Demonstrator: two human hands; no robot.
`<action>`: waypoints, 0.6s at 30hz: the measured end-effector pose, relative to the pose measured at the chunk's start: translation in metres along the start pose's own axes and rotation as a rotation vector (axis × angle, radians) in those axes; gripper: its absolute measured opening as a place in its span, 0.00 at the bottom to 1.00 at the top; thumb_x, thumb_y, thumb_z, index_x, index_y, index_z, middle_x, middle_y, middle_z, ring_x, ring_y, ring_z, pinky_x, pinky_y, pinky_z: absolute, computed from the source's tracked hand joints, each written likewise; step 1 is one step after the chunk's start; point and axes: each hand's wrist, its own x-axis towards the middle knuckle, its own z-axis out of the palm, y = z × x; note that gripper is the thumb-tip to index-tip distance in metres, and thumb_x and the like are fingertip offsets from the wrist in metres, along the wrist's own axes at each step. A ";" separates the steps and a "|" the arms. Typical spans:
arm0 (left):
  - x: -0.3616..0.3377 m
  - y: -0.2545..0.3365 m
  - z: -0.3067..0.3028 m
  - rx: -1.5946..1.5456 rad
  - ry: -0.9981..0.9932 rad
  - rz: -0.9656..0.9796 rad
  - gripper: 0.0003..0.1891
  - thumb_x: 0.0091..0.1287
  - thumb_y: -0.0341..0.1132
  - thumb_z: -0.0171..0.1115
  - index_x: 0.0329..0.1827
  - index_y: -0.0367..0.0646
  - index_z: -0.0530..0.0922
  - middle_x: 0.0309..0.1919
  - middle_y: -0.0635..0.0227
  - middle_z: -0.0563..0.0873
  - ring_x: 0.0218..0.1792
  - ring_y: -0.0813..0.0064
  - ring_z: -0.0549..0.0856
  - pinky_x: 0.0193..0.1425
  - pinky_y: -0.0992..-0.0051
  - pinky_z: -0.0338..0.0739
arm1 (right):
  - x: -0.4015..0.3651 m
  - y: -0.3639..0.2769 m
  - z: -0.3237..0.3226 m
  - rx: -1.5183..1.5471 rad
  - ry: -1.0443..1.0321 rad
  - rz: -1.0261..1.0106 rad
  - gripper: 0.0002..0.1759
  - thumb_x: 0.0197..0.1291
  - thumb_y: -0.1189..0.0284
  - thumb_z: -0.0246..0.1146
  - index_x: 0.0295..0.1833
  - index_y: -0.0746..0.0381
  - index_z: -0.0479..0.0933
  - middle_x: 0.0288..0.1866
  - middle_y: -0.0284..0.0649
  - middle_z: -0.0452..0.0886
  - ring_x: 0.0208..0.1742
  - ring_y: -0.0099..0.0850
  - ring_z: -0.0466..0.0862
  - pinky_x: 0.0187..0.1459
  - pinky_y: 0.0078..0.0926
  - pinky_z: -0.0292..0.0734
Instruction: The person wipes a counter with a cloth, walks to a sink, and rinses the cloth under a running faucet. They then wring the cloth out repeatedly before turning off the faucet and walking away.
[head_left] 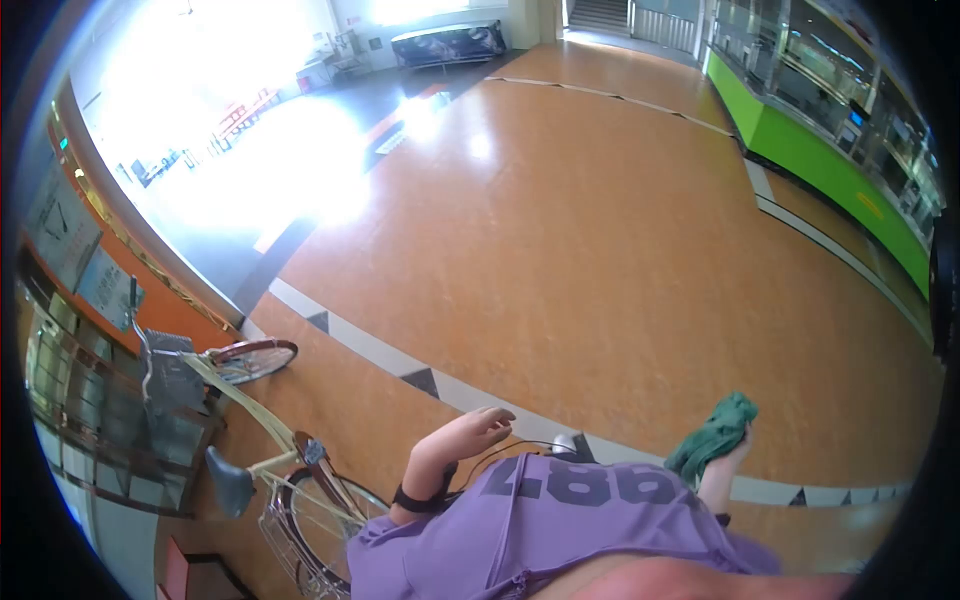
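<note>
A bunched green cloth [712, 437] is gripped in my right hand [738, 452], at the lower right in front of my body. Its folds hang over and past the fingers, hiding part of the grip. My left hand [484, 428] is raised over the floor in front of my purple shirt [580, 505], fingers loosely bent and somewhat apart, with nothing in them. A dark band [425, 500] circles the left forearm. To the left of that arm stands a bicycle [262, 412] with a pale frame, apart from my hand.
An orange-brown floor [560, 240] spreads ahead, crossed by a pale strip [370, 350] with dark triangles. A green-fronted counter [830, 170] runs along the right. Shelving [85, 400] stands at the left, near the bicycle's basket [172, 372]. A dark-covered table [448, 44] is at the back.
</note>
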 end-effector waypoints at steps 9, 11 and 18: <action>0.130 -0.010 -0.136 -0.042 0.061 -0.098 0.18 0.67 0.40 0.49 0.54 0.35 0.70 0.46 0.55 0.78 0.49 0.64 0.77 0.53 0.71 0.71 | 0.251 0.209 0.200 -0.200 -0.246 0.489 0.30 0.43 0.56 0.56 0.52 0.62 0.69 0.48 0.44 0.75 0.45 0.43 0.77 0.48 0.46 0.73; 0.161 -0.033 -0.166 -0.076 0.071 -0.142 0.18 0.68 0.40 0.48 0.54 0.35 0.70 0.46 0.54 0.78 0.49 0.63 0.77 0.53 0.71 0.71 | 0.301 0.265 0.211 -0.196 -0.301 0.604 0.29 0.44 0.56 0.55 0.51 0.62 0.70 0.47 0.44 0.76 0.45 0.44 0.77 0.49 0.47 0.72; 0.259 -0.098 -0.340 0.063 0.180 -0.229 0.20 0.67 0.44 0.48 0.54 0.37 0.70 0.49 0.54 0.76 0.51 0.60 0.75 0.54 0.69 0.70 | 0.481 0.420 0.235 -0.292 -0.113 0.810 0.28 0.47 0.52 0.50 0.47 0.62 0.73 0.44 0.45 0.78 0.45 0.43 0.77 0.48 0.47 0.72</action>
